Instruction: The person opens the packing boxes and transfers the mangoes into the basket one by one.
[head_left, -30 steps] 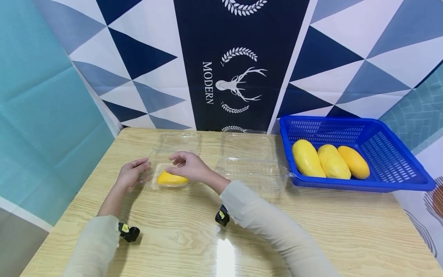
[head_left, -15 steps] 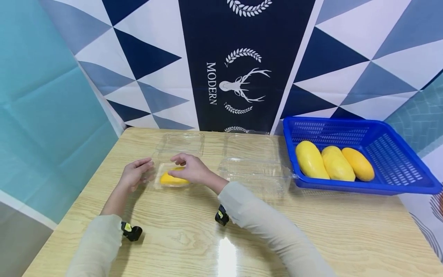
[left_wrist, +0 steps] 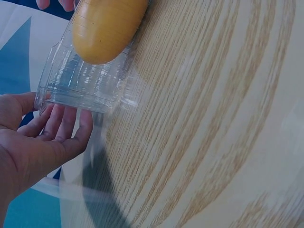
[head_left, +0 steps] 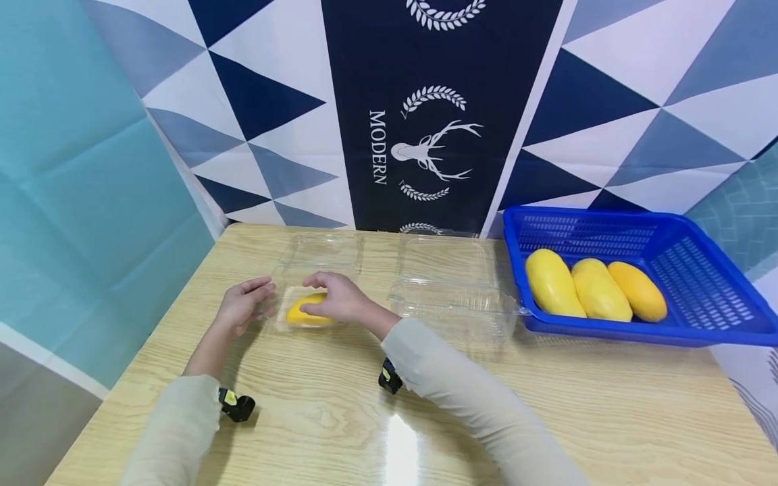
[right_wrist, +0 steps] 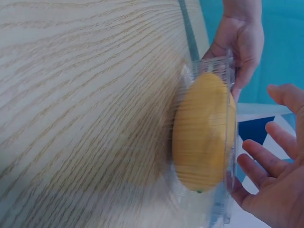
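Observation:
A yellow mango (head_left: 308, 310) lies in the base of a clear plastic clamshell box (left_wrist: 80, 90), whose lid (head_left: 322, 251) is folded back. At the box's left end, my left hand (head_left: 243, 304) holds the edge, thumb at the rim and fingertips against the outer wall. My right hand (head_left: 340, 297) is over the mango's right part with its fingers spread. In the right wrist view these fingers (right_wrist: 259, 152) are apart from the mango (right_wrist: 204, 133), and the lowest one is at the box rim. The head view hides part of the mango behind the right hand.
A second clear clamshell box (head_left: 452, 310) with its lid up stands to the right. Beyond it, a blue plastic basket (head_left: 699, 334) holds three mangoes (head_left: 602, 290). A patterned cloth (head_left: 425, 101) hangs behind the wooden table (head_left: 328, 418).
My right hand's fingers have come off the mango and spread, leaving it in the box. The left hand stays at the box's end. The head view has turned slightly left.

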`<state>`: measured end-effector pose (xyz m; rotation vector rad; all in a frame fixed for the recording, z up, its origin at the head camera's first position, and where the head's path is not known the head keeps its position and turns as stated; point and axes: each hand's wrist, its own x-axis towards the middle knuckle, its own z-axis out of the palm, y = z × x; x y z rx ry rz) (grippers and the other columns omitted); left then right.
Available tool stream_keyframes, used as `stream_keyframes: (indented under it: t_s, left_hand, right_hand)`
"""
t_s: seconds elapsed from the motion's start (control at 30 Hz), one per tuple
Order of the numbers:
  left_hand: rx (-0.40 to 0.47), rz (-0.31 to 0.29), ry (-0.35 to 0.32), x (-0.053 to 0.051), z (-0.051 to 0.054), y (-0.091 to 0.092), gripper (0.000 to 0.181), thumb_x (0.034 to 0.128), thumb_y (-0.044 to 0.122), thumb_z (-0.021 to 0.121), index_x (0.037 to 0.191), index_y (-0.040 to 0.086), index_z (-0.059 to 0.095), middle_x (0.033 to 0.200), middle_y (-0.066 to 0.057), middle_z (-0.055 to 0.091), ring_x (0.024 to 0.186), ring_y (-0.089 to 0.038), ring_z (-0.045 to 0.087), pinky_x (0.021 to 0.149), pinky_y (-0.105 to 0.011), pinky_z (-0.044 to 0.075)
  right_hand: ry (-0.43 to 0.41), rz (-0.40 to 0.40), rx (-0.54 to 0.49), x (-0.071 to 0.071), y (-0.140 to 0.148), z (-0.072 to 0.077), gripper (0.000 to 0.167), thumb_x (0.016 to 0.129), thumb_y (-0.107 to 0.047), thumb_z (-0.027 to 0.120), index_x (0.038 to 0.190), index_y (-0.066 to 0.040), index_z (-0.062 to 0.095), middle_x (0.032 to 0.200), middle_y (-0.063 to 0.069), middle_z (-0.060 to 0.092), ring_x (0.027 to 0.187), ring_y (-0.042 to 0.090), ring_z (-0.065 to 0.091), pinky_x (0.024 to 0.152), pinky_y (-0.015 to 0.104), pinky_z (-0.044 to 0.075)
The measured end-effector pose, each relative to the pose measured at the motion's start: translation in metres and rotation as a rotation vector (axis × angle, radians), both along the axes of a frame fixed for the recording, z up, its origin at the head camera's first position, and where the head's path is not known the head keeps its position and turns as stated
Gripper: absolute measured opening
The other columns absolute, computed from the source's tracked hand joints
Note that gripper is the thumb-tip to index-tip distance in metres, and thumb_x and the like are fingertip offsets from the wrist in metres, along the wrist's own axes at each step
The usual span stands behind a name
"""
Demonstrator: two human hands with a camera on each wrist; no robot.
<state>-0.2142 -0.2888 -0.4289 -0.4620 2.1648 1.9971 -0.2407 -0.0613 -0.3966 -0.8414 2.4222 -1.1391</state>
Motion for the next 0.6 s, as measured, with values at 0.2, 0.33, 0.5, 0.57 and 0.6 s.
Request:
stream_keyframes:
  t_s: [0.2, 0.33, 0.5, 0.57, 0.6]
  left_hand:
    - [0.015, 0.005, 0.002, -0.0008, -0.0026, 0.0025, 0.054, 0.0955, 0.021, 0.053, 0.142, 0.0, 0.035, 0.115, -0.001, 0.056, 0.092, -0.002, 0.06, 0.083, -0.025, 0.058]
    - [0.025, 0.008, 0.006, -0.0016, -0.0035, 0.0025, 0.053, 0.096, 0.019, 0.052, 0.142, 0.0, 0.034, 0.117, -0.002, 0.055, 0.095, -0.004, 0.059, 0.084, -0.026, 0.058]
    - [0.012, 0.013, 0.009, -0.002, -0.0033, 0.0005, 0.054, 0.096, 0.02, 0.052, 0.142, 0.0, 0.034, 0.117, -0.002, 0.054, 0.096, -0.005, 0.058, 0.084, -0.026, 0.058]
    - [0.015, 0.013, 0.011, -0.0016, -0.0031, -0.0004, 0.054, 0.0959, 0.02, 0.052, 0.142, -0.001, 0.033, 0.115, 0.0, 0.055, 0.095, -0.005, 0.058, 0.084, -0.025, 0.058]
    - [0.016, 0.014, 0.013, -0.0014, -0.0031, -0.0007, 0.054, 0.0959, 0.02, 0.052, 0.142, -0.001, 0.034, 0.114, 0.001, 0.055, 0.095, -0.005, 0.058, 0.083, -0.025, 0.058]
  right_hand:
    - [0.051, 0.004, 0.093, -0.0023, 0.001, -0.0045, 0.051, 0.084, -0.034, 0.069, 0.129, -0.015, 0.055, 0.133, 0.006, 0.054, 0.122, 0.021, 0.05, 0.1, 0.032, 0.048]
    - [0.062, 0.002, 0.134, -0.0039, 0.0016, -0.0051, 0.052, 0.083, -0.034, 0.069, 0.13, -0.017, 0.054, 0.133, 0.006, 0.053, 0.122, 0.021, 0.049, 0.1, 0.033, 0.047]
    - [0.096, 0.022, 0.188, -0.0054, -0.0002, -0.0042, 0.053, 0.082, -0.035, 0.07, 0.13, -0.02, 0.054, 0.134, 0.005, 0.053, 0.123, 0.021, 0.048, 0.101, 0.033, 0.046]
    - [0.111, 0.032, 0.216, -0.0055, -0.0016, -0.0038, 0.053, 0.082, -0.035, 0.07, 0.13, -0.022, 0.053, 0.135, 0.004, 0.052, 0.123, 0.021, 0.048, 0.102, 0.035, 0.044]
    - [0.116, 0.037, 0.231, -0.0055, -0.0023, -0.0038, 0.054, 0.082, -0.035, 0.07, 0.131, -0.022, 0.053, 0.135, 0.004, 0.051, 0.123, 0.021, 0.047, 0.102, 0.036, 0.044]
